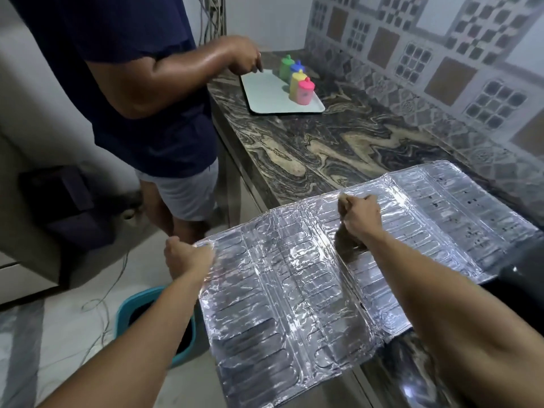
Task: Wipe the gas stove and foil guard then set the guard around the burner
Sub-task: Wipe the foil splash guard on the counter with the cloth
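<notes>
Silver embossed foil fills the lower centre of the head view: the foil guard [294, 290] lies opened out flat, its right part resting on the marbled countertop [309, 148] and its left panels hanging past the counter's front edge, over the floor and a teal bin [126, 307] at lower left. Dark specks show on the guard's far right panel, so I judge the wiping of the guard unfinished. No burner is plainly visible; only a dark shape at the right edge of the frame (possibly the stove, too cropped to tell) sits just beside the guard. Setting the guard around the burner is therefore still to come.

The left hand [185, 256] grips the guard's upper left corner, fingers curled over the edge, holding that hanging side up. The right hand [357, 214] is closed into a fist near the guard's top edge at mid-frame, pressing down on the foil; a cloth may be bunched inside it, but none can be made out, so what it holds I cannot tell.

In the upper part of the frame, another person in a dark blue shirt [141, 83] reaches to a white tray [265, 92] carrying four coloured lidded containers [297, 81], well apart from the guard, against the patterned tile wall [441, 54].
</notes>
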Action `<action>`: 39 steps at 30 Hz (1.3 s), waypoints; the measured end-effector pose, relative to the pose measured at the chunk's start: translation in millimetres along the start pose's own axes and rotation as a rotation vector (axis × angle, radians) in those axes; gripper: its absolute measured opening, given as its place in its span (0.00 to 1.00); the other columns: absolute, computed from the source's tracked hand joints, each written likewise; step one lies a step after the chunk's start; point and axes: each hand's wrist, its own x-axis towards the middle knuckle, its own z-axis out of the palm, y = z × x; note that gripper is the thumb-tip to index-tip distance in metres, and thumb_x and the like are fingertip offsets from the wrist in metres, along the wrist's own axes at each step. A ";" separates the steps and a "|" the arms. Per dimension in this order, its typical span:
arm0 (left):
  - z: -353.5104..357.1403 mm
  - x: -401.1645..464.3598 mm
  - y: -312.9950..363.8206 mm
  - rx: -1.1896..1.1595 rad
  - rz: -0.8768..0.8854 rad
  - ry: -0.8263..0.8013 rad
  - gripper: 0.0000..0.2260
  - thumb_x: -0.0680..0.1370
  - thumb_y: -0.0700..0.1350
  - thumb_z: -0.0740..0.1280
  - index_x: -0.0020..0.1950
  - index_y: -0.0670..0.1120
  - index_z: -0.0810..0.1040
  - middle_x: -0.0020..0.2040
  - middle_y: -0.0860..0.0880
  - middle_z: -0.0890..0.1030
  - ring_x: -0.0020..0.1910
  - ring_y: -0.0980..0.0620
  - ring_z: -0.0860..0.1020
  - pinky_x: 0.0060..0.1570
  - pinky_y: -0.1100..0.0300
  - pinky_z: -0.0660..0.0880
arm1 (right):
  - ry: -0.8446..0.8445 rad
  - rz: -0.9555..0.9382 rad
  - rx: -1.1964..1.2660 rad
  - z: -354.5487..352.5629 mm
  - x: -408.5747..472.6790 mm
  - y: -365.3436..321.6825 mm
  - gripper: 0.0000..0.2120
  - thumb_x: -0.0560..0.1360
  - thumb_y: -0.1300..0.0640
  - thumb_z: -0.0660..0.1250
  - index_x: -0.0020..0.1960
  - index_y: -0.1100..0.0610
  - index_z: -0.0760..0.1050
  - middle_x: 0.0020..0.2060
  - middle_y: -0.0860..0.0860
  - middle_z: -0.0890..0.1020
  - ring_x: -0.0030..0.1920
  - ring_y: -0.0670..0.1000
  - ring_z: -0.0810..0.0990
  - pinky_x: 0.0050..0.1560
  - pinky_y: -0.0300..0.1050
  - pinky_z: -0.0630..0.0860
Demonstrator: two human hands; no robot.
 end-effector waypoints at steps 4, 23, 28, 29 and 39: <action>28.6 -28.0 21.4 0.291 0.570 -0.038 0.26 0.72 0.46 0.70 0.69 0.43 0.70 0.73 0.43 0.67 0.74 0.43 0.61 0.74 0.44 0.55 | 0.096 -0.073 0.167 -7.9 -22.0 -2.6 0.17 0.80 0.45 0.59 0.59 0.57 0.75 0.47 0.51 0.66 0.53 0.56 0.71 0.46 0.46 0.68; 112.6 -92.6 65.7 0.948 0.947 -0.665 0.40 0.78 0.56 0.62 0.79 0.43 0.42 0.79 0.43 0.39 0.78 0.45 0.39 0.73 0.36 0.39 | 0.045 -0.196 -0.080 -39.5 -102.5 62.6 0.07 0.76 0.59 0.62 0.51 0.48 0.72 0.50 0.52 0.68 0.54 0.54 0.68 0.49 0.47 0.69; 104.4 -75.3 70.0 0.938 0.853 -0.658 0.42 0.78 0.58 0.61 0.79 0.42 0.40 0.79 0.45 0.37 0.78 0.42 0.39 0.72 0.33 0.40 | -0.209 -0.594 -0.249 -9.1 -138.2 58.3 0.17 0.78 0.41 0.52 0.62 0.42 0.71 0.64 0.50 0.74 0.59 0.55 0.73 0.56 0.48 0.72; 103.8 -74.8 68.5 0.925 0.865 -0.658 0.43 0.77 0.62 0.60 0.79 0.43 0.40 0.79 0.45 0.37 0.78 0.43 0.39 0.71 0.33 0.40 | -0.235 -0.560 -0.266 -8.4 -136.0 63.2 0.21 0.77 0.40 0.50 0.66 0.41 0.70 0.68 0.50 0.72 0.61 0.55 0.72 0.60 0.51 0.71; 126.9 -86.0 67.1 0.944 0.969 -0.620 0.47 0.73 0.71 0.58 0.80 0.47 0.42 0.79 0.47 0.38 0.77 0.43 0.36 0.70 0.33 0.36 | -0.254 -0.373 -0.131 -31.5 -123.6 52.9 0.26 0.76 0.61 0.60 0.74 0.49 0.65 0.69 0.51 0.70 0.64 0.56 0.71 0.63 0.54 0.71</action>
